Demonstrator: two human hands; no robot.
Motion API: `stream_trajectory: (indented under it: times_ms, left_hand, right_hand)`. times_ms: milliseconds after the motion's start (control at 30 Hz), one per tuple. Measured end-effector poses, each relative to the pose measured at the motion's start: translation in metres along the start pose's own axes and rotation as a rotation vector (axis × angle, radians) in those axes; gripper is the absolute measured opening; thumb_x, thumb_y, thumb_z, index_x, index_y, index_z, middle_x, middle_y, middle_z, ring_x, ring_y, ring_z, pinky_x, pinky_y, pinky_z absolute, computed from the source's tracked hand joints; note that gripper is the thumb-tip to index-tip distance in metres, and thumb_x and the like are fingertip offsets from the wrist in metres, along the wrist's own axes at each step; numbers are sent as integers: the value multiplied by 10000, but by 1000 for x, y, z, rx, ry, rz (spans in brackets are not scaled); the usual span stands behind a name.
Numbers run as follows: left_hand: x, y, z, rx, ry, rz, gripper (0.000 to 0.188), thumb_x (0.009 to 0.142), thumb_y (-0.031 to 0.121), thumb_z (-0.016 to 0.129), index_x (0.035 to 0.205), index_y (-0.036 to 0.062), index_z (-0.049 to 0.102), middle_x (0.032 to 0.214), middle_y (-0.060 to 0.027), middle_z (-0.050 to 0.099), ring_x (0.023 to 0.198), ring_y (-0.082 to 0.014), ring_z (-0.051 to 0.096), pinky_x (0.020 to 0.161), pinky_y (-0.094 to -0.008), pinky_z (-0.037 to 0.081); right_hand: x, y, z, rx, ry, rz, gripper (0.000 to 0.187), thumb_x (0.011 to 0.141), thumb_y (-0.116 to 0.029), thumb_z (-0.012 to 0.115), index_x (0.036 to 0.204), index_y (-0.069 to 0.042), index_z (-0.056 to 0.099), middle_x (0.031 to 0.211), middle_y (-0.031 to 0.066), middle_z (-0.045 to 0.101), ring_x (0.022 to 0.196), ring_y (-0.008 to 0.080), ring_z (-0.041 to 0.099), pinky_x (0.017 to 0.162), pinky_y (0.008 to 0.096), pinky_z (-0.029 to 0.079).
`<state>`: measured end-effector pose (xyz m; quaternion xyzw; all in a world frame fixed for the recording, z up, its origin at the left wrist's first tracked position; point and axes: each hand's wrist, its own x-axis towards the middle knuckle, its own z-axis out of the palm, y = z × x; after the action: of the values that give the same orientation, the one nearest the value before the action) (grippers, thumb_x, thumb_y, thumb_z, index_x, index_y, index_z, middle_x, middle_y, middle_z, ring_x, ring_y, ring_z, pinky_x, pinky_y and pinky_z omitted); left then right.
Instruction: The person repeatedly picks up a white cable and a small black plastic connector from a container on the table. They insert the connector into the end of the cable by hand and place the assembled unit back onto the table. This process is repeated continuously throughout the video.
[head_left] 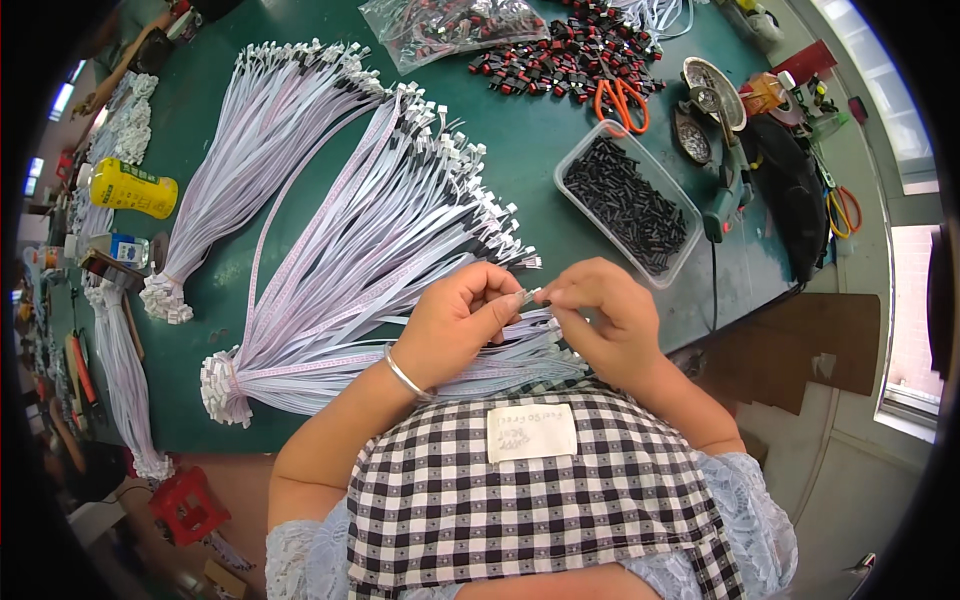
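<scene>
My left hand (468,318), with a silver bangle at the wrist, pinches the small pale connector end (530,296) of a cable. Against that same end, the fingertips of my right hand (608,318) are closed; what they grip is too small to make out. Beneath and beside the hands fans a large bundle of flat white ribbon cables (345,245), some with pinkish stripes. Its gathered end of white connectors (225,388) lies to the left, and loose connector tips spread along the right. Just beyond my right hand stands a clear plastic box (668,280) of short black tubes (630,205).
A second cable bundle (255,150) lies farther left, near a yellow bottle (132,188). Orange-handled scissors (622,104) touch a heap of red-and-black parts (560,62) beside a clear bag (450,30). At right are a green-handled tool (728,200) and metal dishes (715,92).
</scene>
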<state>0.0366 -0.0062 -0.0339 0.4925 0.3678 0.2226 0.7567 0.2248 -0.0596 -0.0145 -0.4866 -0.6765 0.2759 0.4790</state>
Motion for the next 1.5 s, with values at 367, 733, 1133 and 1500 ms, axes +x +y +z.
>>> stream_trajectory:
  times_ms: [367, 733, 1133, 1500]
  left_hand:
    - [0, -3, -3, 9, -32, -11, 87, 892, 100, 579, 956, 45, 558, 801, 8, 567, 615, -18, 442, 539, -162, 360]
    - [0, -5, -2, 47, -33, 5, 79, 891, 103, 586, 944, 50, 561, 798, 19, 561, 613, -10, 431, 532, -158, 347]
    - [0, -5, -4, 78, -26, 21, 78, 874, 86, 610, 912, 34, 566, 781, 24, 563, 630, -19, 468, 555, -173, 385]
    - [-1, 2, -1, 239, -12, 23, 70, 871, 79, 620, 889, 25, 580, 769, 38, 563, 654, -8, 477, 570, -174, 389]
  right_hand:
    - [-6, 5, 11, 422, 62, 416, 94, 800, 85, 592, 880, 36, 583, 935, 91, 592, 820, 153, 648, 695, 243, 531]
    - [-5, 8, 11, 294, 12, 375, 97, 794, 72, 613, 876, 26, 588, 903, 90, 606, 800, 146, 645, 686, 243, 528]
    - [-2, 3, 12, 145, 4, 286, 124, 767, 83, 622, 870, 18, 599, 875, 91, 614, 766, 149, 630, 656, 252, 518]
    - [1, 4, 7, 14, -72, 249, 146, 715, 68, 626, 835, -7, 591, 816, 79, 598, 730, 167, 604, 628, 276, 490]
